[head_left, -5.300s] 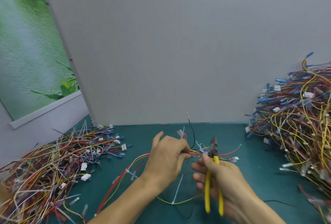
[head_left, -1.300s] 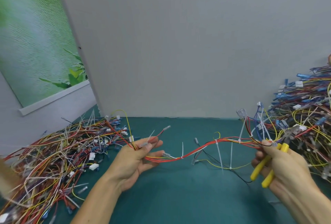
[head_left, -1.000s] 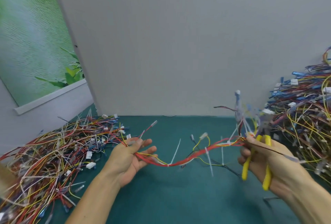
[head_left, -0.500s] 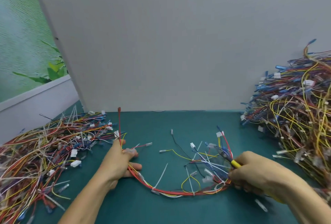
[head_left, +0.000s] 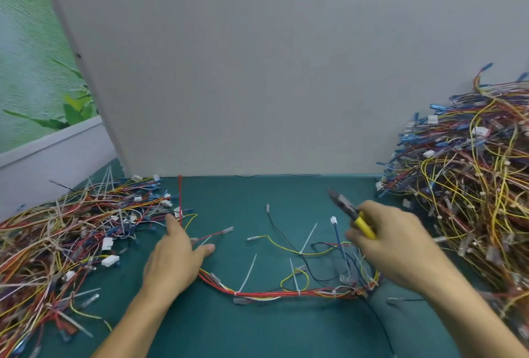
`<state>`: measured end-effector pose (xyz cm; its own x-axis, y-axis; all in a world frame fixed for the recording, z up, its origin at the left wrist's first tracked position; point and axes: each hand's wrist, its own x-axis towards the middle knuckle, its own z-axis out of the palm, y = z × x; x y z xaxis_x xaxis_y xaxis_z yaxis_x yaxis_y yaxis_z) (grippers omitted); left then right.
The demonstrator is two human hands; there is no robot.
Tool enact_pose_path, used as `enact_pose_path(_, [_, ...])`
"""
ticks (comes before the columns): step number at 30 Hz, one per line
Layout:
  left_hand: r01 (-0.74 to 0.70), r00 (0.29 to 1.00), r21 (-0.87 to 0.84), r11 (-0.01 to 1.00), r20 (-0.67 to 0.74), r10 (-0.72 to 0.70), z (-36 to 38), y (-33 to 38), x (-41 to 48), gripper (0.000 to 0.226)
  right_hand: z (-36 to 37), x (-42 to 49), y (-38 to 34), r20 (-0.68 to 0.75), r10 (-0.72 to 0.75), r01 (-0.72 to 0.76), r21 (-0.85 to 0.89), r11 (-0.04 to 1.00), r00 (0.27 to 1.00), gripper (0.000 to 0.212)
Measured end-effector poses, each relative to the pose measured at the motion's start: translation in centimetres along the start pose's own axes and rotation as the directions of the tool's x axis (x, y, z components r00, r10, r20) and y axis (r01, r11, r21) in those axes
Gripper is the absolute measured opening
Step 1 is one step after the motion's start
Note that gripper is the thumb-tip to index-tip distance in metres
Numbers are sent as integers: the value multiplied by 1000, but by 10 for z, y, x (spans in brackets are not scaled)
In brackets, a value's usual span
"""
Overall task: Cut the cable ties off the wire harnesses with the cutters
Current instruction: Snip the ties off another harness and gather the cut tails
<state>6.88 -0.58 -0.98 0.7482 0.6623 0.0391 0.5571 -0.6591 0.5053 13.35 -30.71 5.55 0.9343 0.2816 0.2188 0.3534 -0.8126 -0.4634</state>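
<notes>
Right hand (head_left: 392, 246) grips the yellow-handled cutters (head_left: 352, 214), nose aimed far-left. Left hand (head_left: 174, 257) rests flat, fingers straight, on the left end of the wire harness (head_left: 286, 293). The harness curves along the near green mat (head_left: 257, 329) between the hands, white cable ties (head_left: 248, 273) still on it.

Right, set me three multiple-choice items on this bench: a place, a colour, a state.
1. Where is the taller harness pile? A person's left B person's right C centre
2. The handles of the cutters are: A red B blue C yellow
3. The harness between the hands: A lies on the table B hangs in the air C sits on a pile
Answers: 1 B, it rises at the right edge; 2 C, yellow shows in the right hand; 3 A, it curves flat across the table.
</notes>
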Motion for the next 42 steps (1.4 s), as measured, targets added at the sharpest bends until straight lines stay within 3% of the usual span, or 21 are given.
enact_pose_path(2, [-6, 999, 0, 1000, -49, 6, 3, 1, 0, 108, 10, -7, -13, 55, -80, 79, 24, 997, 995, 22])
enact_pose_path(5, [49, 994, 138, 989, -100, -35, 4, -2, -1, 112, 26, -12, -22, 102, -148, 149, 0, 989, 984, 25])
enact_pose_path(9, [100, 995, 240, 966, -41, -93, 0, 2, -5, 97, 45, -11, -26, 163, -147, 158, -60, 986, 976, 14])
enact_pose_path(11, [29, 999, 156, 987, -34, -24, 2, 4, -5, 87, 51, -5, -28, 216, -110, 137, -114, 984, 970, 14])
enact_pose_path(13, [-141, 988, 13, 990, -67, 142, 5, 4, -4, 84, 55, 7, -30, 252, -72, 119, -179, 977, 965, 7])
enact_pose_path(16, [-375, 924, -302, 876, -45, 380, 4, 6, -4, 84, 62, 27, -33, 305, 0, 70, -218, 973, 952, 5])
enact_pose_path(19, [-349, 891, -480, 805, 96, 444, 10, 5, -4, 75, 69, 38, -37, 324, 45, 43, -261, 964, 945, 2])
enact_pose_path(21, [-347, 890, -375, 860, 160, 428, 14, 3, -4, 66, 75, 40, -41, 322, 46, 58, -306, 950, 946, 4])
enact_pose_path(24, [-405, 912, 3, 914, 71, 404, 14, 1, -4, 54, 84, 40, -47, 299, -2, 116, -366, 923, 954, 11])
enact_pose_path(26, [-272, 962, 205, 940, 57, 266, 10, 4, -7, 55, 89, 41, -50, 290, -35, 153, -392, 907, 956, 14])
enact_pose_path(28, [-172, 984, 246, 954, 85, 155, 8, 7, -10, 49, 92, 42, -50, 294, -41, 163, -402, 901, 955, 23])
enact_pose_path(30, [-173, 982, 218, 961, 114, 151, 8, 9, -11, 32, 93, 43, -50, 306, -39, 166, -401, 901, 951, 26])
enact_pose_path(32, [-205, 975, 163, 965, 124, 186, 7, 10, -12, 16, 92, 45, -51, 309, -8, 133, -387, 913, 951, 19])
enact_pose_path(35, [-256, 964, 18, 966, 84, 254, 10, 7, -9, 17, 85, 51, -51, 255, 103, -29, -278, 960, 961, 6])
enact_pose_path(38, [-214, 971, -283, 935, 44, 236, 7, 8, -6, 53, 73, 61, -48, 127, 209, -197, -98, 975, 970, 8])
enact_pose_path(39, [-130, 977, -474, 871, 90, 195, 3, 9, -5, 62, 69, 63, -46, 89, 231, -228, -49, 972, 969, 8])
enact_pose_path(41, [100, 967, -806, 584, 217, 134, -4, 9, -2, 66, 61, 65, -44, 71, 245, -246, 4, 969, 967, 6])
enact_pose_path(42, [190, 958, -882, 432, 263, 116, -8, 8, 1, 62, 57, 65, -43, 92, 219, -222, 15, 975, 971, 8])
